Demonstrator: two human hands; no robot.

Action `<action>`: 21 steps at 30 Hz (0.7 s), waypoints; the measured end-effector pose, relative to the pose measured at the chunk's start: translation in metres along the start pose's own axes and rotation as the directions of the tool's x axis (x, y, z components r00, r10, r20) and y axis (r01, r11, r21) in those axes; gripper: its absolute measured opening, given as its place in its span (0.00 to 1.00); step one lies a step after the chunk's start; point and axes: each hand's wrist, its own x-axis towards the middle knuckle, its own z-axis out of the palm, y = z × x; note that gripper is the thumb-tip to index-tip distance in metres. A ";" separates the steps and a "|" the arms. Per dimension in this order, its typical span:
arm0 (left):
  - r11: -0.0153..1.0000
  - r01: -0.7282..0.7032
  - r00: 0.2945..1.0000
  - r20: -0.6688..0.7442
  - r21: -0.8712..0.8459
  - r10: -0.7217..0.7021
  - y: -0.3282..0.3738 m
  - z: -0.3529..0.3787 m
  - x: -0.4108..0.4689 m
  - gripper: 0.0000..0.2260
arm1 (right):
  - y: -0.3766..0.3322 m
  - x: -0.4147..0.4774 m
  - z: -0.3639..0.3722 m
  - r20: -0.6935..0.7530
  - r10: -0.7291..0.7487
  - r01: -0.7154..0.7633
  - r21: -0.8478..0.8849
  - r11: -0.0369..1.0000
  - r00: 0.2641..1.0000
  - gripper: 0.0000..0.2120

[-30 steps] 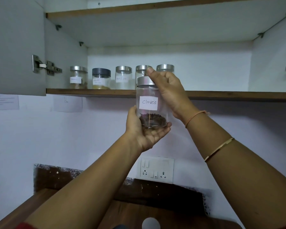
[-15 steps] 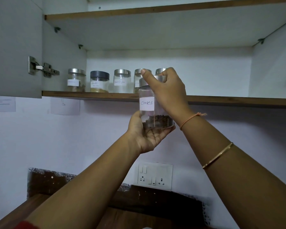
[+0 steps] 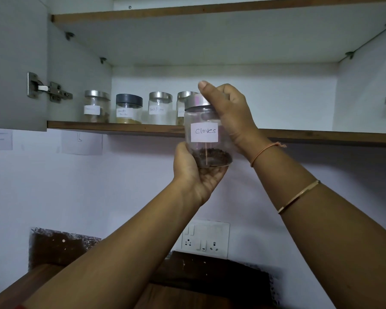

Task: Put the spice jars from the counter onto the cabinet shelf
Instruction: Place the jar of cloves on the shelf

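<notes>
A clear glass jar labelled "Cloves" (image 3: 204,132), with a silver lid and dark cloves at the bottom, is held upright in front of the cabinet shelf's wooden front edge (image 3: 120,127). My left hand (image 3: 196,172) cups its base from below. My right hand (image 3: 230,114) wraps the lid and upper right side. On the shelf behind stand several labelled jars: a silver-lidded one (image 3: 96,107) at the left, a dark-lidded one (image 3: 128,109), another silver-lidded one (image 3: 160,108), and one partly hidden (image 3: 181,107) behind the cloves jar.
The open cabinet door (image 3: 16,63) with its hinge (image 3: 47,88) hangs at the left. The shelf runs on to the right of my hands. A switch and socket plate (image 3: 206,239) sits on the wall below. A wooden counter (image 3: 13,293) lies at the bottom.
Both hands have lifted the cloves jar a little; its lid now stands level with the lids of the jars on the shelf, and my view has tilted slightly upward.
</notes>
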 end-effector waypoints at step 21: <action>0.999 -0.035 0.999 0.009 -0.027 0.035 0.021 0.021 0.013 0.19 | -0.007 -0.001 -0.018 0.158 0.093 -0.065 -0.177 0.982 0.983 0.33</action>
